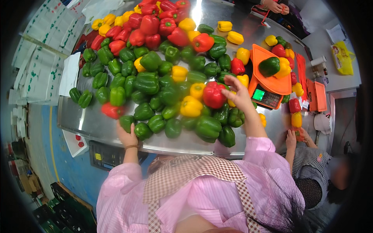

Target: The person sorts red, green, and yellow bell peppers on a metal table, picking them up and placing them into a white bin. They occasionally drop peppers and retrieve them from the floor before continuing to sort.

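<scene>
Green, red and yellow bell peppers lie heaped on a stainless steel table [102, 128]. At the near left edge my left hand [127, 135] has its fingers around the side of a green bell pepper [126, 123]; a blurred red bell pepper [113, 110] lies just beyond. My right hand [239, 93] is spread at the right side of a large red bell pepper [214, 94], fingertips touching or very near it; a firm grip cannot be made out. On the right, an orange digital scale [272, 83] carries a green bell pepper [269, 67] and a yellow bell pepper [282, 68] in its pan.
A co-worker's hands [295, 138] are at a wrapped pepper at the lower right. Another person's hands [276, 6] hold a red strip at the top right. White foam boxes [40, 72] stand at the left. A row of mixed peppers [294, 105] and red net strips [301, 75] lie beyond the scale.
</scene>
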Demonstrator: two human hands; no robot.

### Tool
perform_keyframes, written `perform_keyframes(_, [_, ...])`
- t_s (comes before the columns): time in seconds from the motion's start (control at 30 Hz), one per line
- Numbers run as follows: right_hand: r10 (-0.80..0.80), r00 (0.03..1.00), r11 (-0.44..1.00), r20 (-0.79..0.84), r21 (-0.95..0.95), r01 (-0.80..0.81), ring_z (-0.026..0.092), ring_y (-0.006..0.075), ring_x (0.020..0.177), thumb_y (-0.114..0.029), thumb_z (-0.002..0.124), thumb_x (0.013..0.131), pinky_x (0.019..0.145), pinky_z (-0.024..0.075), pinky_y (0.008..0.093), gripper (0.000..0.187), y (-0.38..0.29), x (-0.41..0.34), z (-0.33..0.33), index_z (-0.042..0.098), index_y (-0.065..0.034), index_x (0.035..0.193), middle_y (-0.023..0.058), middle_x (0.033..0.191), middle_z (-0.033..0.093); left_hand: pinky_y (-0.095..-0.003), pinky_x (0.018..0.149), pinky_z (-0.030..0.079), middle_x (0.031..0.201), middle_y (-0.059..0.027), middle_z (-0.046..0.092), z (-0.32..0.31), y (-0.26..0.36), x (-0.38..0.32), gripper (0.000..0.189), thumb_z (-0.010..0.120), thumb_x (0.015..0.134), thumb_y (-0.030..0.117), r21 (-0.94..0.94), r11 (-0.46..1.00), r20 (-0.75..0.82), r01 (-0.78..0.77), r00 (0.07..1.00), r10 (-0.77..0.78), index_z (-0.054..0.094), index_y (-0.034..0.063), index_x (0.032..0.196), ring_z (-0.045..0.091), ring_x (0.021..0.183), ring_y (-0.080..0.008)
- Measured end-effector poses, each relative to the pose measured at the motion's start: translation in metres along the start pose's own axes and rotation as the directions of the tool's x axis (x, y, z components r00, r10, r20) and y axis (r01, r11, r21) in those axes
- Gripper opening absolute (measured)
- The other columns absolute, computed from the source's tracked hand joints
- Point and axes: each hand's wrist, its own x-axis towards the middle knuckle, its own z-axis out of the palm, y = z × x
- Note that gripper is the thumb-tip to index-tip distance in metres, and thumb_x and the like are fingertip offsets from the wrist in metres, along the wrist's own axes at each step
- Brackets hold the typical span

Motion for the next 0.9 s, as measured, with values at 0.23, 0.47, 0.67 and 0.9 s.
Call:
perform_keyframes(0.23, [-0.171, 0.985, 0.954, 0.005, -0.248, 0.167, 0.064, 0.0251, 0.111, -0.025, 0.077, 0.081, 0.094, 0.0502, 0.0345, 0.054, -0.028, 0.139, 0.030, 0.059, -0.0039, 0.127, 0.0150, 0.121, 0.066, -0.0460, 0.105, 0.038, 0.134, -0.0245, 0.051, -0.002, -0.002, 0.001, 0.074, 0.072, 0.085, 0.034, 0.032, 0.999, 0.023, -0.028, 0.999, 0.027, 0.040, 0.0009, 0.143, 0.050, 0.122, -0.0420])
perform_keyframes(0.47, [-0.432, 0.899, 0.658, 0.072, -0.656, 0.369, 0.057, 0.0360, 0.119, -0.041, 0.076, 0.076, 0.100, 0.0467, 0.0427, 0.075, -0.068, 0.281, 0.102, 0.050, -0.0095, 0.138, 0.0206, 0.130, 0.058, -0.0461, 0.104, 0.038, 0.132, -0.0243, 0.051, -0.003, -0.005, 0.001, 0.073, 0.072, 0.084, 0.033, 0.015, 0.999, 0.072, 0.036, 0.997, -0.037, 0.040, 0.0007, 0.142, 0.049, 0.121, -0.0417])
perform_keyframes(0.67, [-0.498, 0.862, 0.483, 0.095, -0.795, 0.367, 0.051, 0.0406, 0.122, -0.031, 0.081, 0.072, 0.100, 0.0468, 0.0460, 0.079, -0.061, 0.347, 0.148, 0.046, -0.0147, 0.141, 0.0176, 0.136, 0.051, -0.0453, 0.106, 0.037, 0.135, -0.0239, 0.049, -0.007, -0.015, 0.000, 0.073, 0.066, 0.088, 0.039, -0.168, 0.985, 0.113, 0.048, 0.993, -0.029, 0.039, 0.0001, 0.143, 0.048, 0.123, -0.0407])
perform_keyframes(0.9, [-0.324, 0.936, 0.434, 0.136, -0.858, 0.275, 0.060, 0.0393, 0.108, -0.040, 0.083, 0.067, 0.093, 0.0503, 0.0454, 0.078, -0.073, 0.337, 0.135, 0.052, -0.0144, 0.133, 0.0187, 0.121, 0.057, -0.0466, 0.107, 0.035, 0.136, -0.0247, 0.047, -0.013, -0.015, -0.005, 0.071, 0.060, 0.092, 0.043, -0.204, 0.979, 0.073, -0.014, 0.997, 0.029, 0.039, -0.0023, 0.142, 0.047, 0.124, -0.0412])
